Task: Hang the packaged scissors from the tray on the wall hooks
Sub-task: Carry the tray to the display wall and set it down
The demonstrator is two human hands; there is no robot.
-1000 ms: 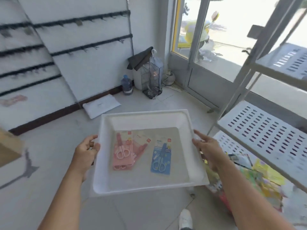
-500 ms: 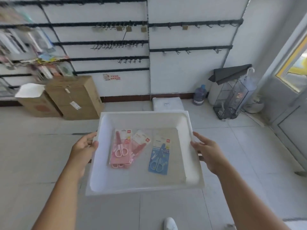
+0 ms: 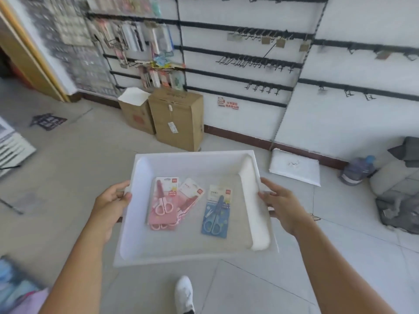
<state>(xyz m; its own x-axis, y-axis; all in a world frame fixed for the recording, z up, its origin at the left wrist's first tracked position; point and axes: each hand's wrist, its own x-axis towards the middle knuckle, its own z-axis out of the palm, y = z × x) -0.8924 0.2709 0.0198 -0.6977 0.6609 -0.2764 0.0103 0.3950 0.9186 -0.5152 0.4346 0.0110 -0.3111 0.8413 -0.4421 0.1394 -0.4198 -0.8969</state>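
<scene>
I hold a white plastic tray (image 3: pixel 192 160) level in front of me. My left hand (image 3: pixel 111 200) grips its left rim and my right hand (image 3: pixel 280 203) grips its right rim. Inside lie overlapping pink packaged scissors (image 3: pixel 163 203) on the left and one blue packaged scissors (image 3: pixel 216 215) to their right. On the white wall ahead run black rails with empty wall hooks (image 3: pixel 254 61); a few carry small tags.
Two cardboard boxes (image 3: pixel 176 118) stand against the wall ahead. Hanging stationery (image 3: pixel 140 39) fills the racks at the upper left. A white flat package (image 3: pixel 295 169) and a water bottle (image 3: pixel 356 169) lie on the tiled floor to the right. My white shoe (image 3: pixel 184 293) is below the tray.
The view has swung left from the glass door to the hook wall and the boxes. Both hands keep hold of the tray, and the scissors packs lie as before.
</scene>
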